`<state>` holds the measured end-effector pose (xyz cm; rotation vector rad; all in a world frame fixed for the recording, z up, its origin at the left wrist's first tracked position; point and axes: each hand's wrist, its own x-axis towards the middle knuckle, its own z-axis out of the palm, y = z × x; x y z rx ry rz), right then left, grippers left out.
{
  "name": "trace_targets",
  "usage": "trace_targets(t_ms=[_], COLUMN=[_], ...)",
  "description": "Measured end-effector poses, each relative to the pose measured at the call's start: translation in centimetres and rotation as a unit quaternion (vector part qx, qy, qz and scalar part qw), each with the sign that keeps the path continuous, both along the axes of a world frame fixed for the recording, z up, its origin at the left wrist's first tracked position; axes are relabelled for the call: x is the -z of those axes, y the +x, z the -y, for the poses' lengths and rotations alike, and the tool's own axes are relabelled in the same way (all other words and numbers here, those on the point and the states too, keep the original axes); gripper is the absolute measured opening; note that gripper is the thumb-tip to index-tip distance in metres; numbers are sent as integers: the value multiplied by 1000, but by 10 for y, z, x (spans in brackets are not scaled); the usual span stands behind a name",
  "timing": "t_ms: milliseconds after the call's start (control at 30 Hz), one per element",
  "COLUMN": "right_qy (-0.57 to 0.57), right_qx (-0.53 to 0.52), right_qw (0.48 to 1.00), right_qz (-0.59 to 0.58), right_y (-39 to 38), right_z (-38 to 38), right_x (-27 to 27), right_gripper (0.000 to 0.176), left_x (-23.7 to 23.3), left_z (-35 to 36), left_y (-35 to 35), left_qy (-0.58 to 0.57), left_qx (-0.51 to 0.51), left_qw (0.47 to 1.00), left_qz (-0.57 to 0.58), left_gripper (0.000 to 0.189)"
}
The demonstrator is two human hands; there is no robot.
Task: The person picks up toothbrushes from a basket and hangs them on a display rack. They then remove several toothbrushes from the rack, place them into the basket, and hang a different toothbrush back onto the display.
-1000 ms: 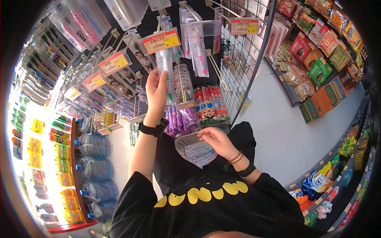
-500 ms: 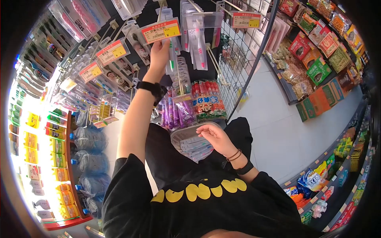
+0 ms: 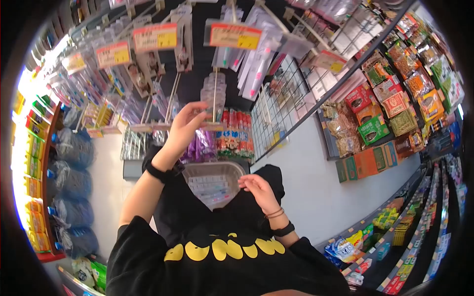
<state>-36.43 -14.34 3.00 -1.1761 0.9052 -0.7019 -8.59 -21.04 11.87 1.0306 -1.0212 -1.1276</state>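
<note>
My left hand (image 3: pixel 186 129) is raised in front of the hanging rack. Its fingers are apart with nothing between them, close to a metal display hook (image 3: pixel 216 93). Clear blister packs (image 3: pixel 210 96) hang behind that hook. My right hand (image 3: pixel 260 191) sits low by my lap, loosely open, fingertips right at the rim of a grey plastic basket (image 3: pixel 238 170). Inside the basket lie several packaged toothbrushes (image 3: pixel 210 186). Above my left hand hang more toothbrush packs (image 3: pixel 259 54), beside a red and yellow price tag (image 3: pixel 234 36).
Purple packets (image 3: pixel 203 145) and red packets (image 3: pixel 234 130) are low behind the basket. A black wire grid (image 3: pixel 286 108) rises on the right, before snack shelves (image 3: pixel 380 103). Large water bottles (image 3: pixel 74 177) line the left. Pale floor (image 3: pixel 301 185) shows at the right.
My left hand has come down from the toothbrush packs under the price tag. The view has turned, and the rack now appears farther right. My right hand remains beside the basket.
</note>
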Motion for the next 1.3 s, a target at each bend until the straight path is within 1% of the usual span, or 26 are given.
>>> trace_targets(t_ms=[33, 133, 167, 233, 267, 333, 400, 433, 500, 567, 633, 667, 700, 767, 800, 833, 867, 900, 967, 1000, 1033, 1100, 1133, 1233, 1267, 1300], right_qy=[9, 72, 81, 95, 113, 152, 94, 121, 150, 167, 176, 185, 190, 145, 152, 54, -49, -45, -185, -159, -156, -216, -190, -181, -139, -141], right_qx=[-3, -3, -5, -38, -53, -84, -168, -166, -187, -174, -187, -201, -205, -259, -265, -334, -394, -401, -334, -361, -374, -368, -411, -418, -417, -427], right_qw=[1000, 997, 997, 995, 992, 985, 981, 979, 971, 968, 964, 958, 957, 935, 934, 896, 837, 836, 806, 805, 801, 742, 704, 675, 684, 677], right_qz=[-7, 11, -1, 11, 16, 14, 23, 7, 1, -65, -72, -83, -81, -193, -189, -287, -377, -372, -451, -443, -441, -517, -547, -580, -582, -583], right_y=[-1, 7, 11, 26, 33, 46, 63, 77, 95, 110, 121, 128, 136, 153, 159, 167, 176, 179, 172, 167, 160, 142, 137, 121, 121, 120], right_z=[1, 6, 8, 16, 21, 27, 38, 38, 48, 56, 63, 64, 65, 69, 70, 74, 74, 68, 50, 47, 42, 26, 26, 32, 38, 40], right_x=[2, 0, 3, 12, 22, 39, 59, 53, 76, 86, 105, 120, 140, 200, 231, 262, 282, 302, 330, 343, 356, 376, 374, 388, 388, 390], right_gripper=[22, 23, 23, 23, 23, 22, 21, 21, 23, 22, 23, 23, 23, 30, 30, 39, 50, 50, 70, 86, 86, 97, 102, 98, 88, 88], left_x=[13, 64, 71, 82, 91, 110, 118, 118, 125, 127, 133, 135, 135, 137, 139, 140, 141, 143, 150, 154, 155, 154, 155, 158, 161, 164], left_z=[-21, -75, -93, -127, -136, -162, -179, -183, -189, -192, -197, -201, -205, -214, -221, -225, -229, -234, -241, -245, -249, -253, -255, -262, -265, -268], left_y=[4, 29, 38, 52, 61, 70, 71, 71, 75, 78, 80, 82, 85, 91, 93, 97, 100, 102, 102, 104, 106, 106, 107, 112, 114, 115], left_qy=[19, 103, 138, 147, 154, 178, 151, 134, 117, 131, 145, 150, 152, 159, 162, 161, 164, 157, 159, 145, 129, 142, 135, 129, 118, 106], left_qx=[-3, -98, -133, -170, -173, -156, -149, -148, -155, -182, -215, -217, -223, -234, -241, -247, -254, -257, -268, -267, -268, -299, -297, -316, -314, -315], left_qw=[1000, 988, 978, 963, 961, 928, 920, 917, 914, 911, 925, 924, 926, 927, 923, 920, 919, 913, 900, 896, 891, 878, 874, 857, 849, 840], left_qz=[-22, -59, -80, -145, -153, -287, -330, -345, -356, -346, -278, -276, -264, -247, -253, -258, -252, -275, -305, -325, -343, -346, -360, -386, -408, -429], left_gripper=[25, 24, 24, 24, 24, 26, 29, 29, 29, 28, 26, 26, 26, 26, 26, 27, 27, 28, 29, 30, 30, 30, 30, 33, 35, 37])
